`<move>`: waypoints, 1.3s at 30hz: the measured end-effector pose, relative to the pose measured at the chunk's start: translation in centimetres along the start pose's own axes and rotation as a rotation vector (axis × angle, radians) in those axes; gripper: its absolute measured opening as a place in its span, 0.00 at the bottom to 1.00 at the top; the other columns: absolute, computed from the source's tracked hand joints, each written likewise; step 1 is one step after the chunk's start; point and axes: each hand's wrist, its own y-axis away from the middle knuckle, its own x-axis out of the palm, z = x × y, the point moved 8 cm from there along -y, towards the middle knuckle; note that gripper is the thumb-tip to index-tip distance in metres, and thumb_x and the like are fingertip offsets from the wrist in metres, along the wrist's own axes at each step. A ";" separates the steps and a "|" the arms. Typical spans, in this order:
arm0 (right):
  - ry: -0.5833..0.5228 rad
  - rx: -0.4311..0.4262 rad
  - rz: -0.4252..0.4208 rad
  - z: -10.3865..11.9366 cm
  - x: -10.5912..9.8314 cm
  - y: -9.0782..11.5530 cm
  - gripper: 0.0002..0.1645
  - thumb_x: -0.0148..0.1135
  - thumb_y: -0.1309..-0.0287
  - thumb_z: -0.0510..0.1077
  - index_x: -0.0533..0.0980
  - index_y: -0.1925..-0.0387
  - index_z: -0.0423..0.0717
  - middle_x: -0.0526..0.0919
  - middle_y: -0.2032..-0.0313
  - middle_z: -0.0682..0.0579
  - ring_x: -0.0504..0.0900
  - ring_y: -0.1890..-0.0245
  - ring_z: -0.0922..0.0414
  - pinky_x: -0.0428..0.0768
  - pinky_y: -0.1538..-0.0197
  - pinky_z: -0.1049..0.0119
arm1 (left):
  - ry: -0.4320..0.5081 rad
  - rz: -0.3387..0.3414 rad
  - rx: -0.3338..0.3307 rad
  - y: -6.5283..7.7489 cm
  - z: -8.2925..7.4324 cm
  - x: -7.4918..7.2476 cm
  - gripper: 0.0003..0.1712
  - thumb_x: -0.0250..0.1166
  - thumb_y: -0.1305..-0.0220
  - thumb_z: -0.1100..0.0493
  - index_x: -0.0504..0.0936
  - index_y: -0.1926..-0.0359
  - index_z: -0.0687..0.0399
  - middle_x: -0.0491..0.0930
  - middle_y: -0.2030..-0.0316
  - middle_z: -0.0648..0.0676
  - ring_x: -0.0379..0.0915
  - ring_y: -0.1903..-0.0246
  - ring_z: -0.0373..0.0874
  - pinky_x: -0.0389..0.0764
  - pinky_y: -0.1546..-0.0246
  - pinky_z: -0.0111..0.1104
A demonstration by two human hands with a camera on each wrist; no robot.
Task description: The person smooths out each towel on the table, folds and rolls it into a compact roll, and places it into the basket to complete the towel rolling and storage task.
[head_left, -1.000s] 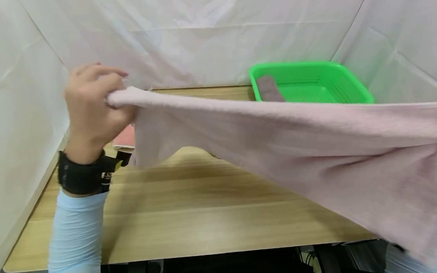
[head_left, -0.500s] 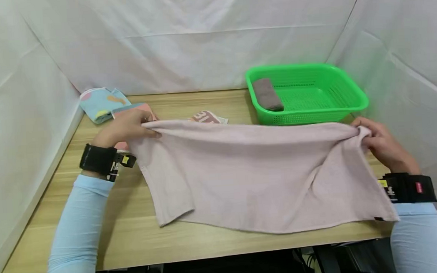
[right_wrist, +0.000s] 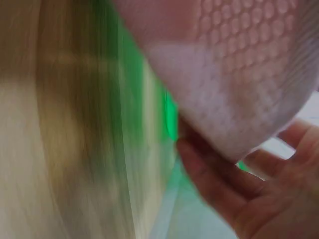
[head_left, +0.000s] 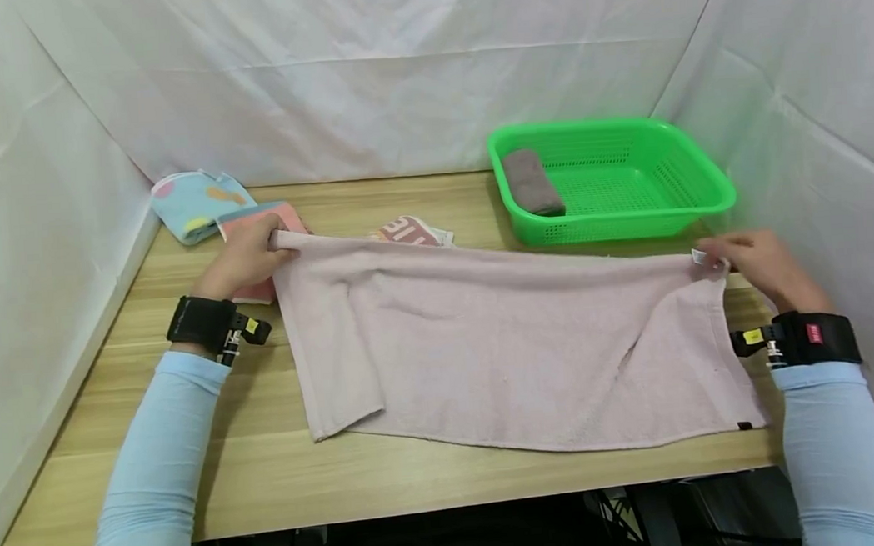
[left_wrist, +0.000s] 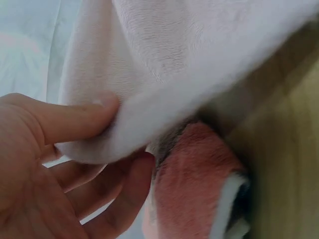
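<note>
A pale pink towel (head_left: pixel 517 352) is spread wide over the front of the wooden table, its left end folded over in a flap. My left hand (head_left: pixel 244 255) pinches its far left corner between thumb and fingers, as the left wrist view shows with the towel (left_wrist: pixel 149 64) under the thumb. At the far right corner, beside a small white tag (head_left: pixel 698 257), my right hand (head_left: pixel 763 265) grips the edge. In the right wrist view the towel's textured underside (right_wrist: pixel 244 45) hangs over the fingers (right_wrist: pixel 204 179). A small black label (head_left: pixel 744 426) shows at the near right corner.
A green basket (head_left: pixel 629 226) at the back right holds a folded grey-brown towel (head_left: pixel 532 184). A light blue patterned towel (head_left: pixel 200 206) and a coral towel (head_left: pixel 283 217) lie at the back left. Behind the pink towel a cloth with lettering (head_left: pixel 412 231) shows partly. White sheets enclose the table.
The pink towel has come down from a raised, stretched position to lie low over the table. Both hands have lowered with it, and the right hand has come into view.
</note>
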 end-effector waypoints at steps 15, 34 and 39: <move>0.122 0.045 -0.112 -3.0 -0.8 -2.3 0.19 0.59 0.29 0.41 0.77 0.42 0.35 0.80 0.58 0.68 0.74 0.62 0.68 0.74 0.67 0.71 | 0.071 -0.153 -0.107 0.2 1.3 -0.5 0.22 0.54 0.24 0.61 0.66 0.35 0.68 0.78 0.51 0.73 0.76 0.56 0.64 0.75 0.59 0.49; 0.435 -0.060 0.518 2.8 6.7 4.6 0.66 0.85 0.61 0.53 0.60 0.26 0.34 0.50 0.28 0.16 0.51 0.30 0.16 0.57 0.36 0.20 | -0.321 0.307 0.068 5.5 -2.6 5.3 0.65 0.79 0.58 0.29 0.66 0.23 0.51 0.52 0.21 0.71 0.30 0.21 0.77 0.45 0.26 0.71; 0.379 -0.044 0.545 0.0 6.9 5.4 0.80 0.88 0.70 0.48 0.47 0.21 0.35 0.35 0.25 0.17 0.40 0.30 0.12 0.48 0.35 0.17 | -0.297 0.393 -0.042 6.5 -1.4 5.2 0.74 0.82 0.64 0.29 0.57 0.19 0.47 0.43 0.18 0.67 0.20 0.23 0.78 0.36 0.29 0.74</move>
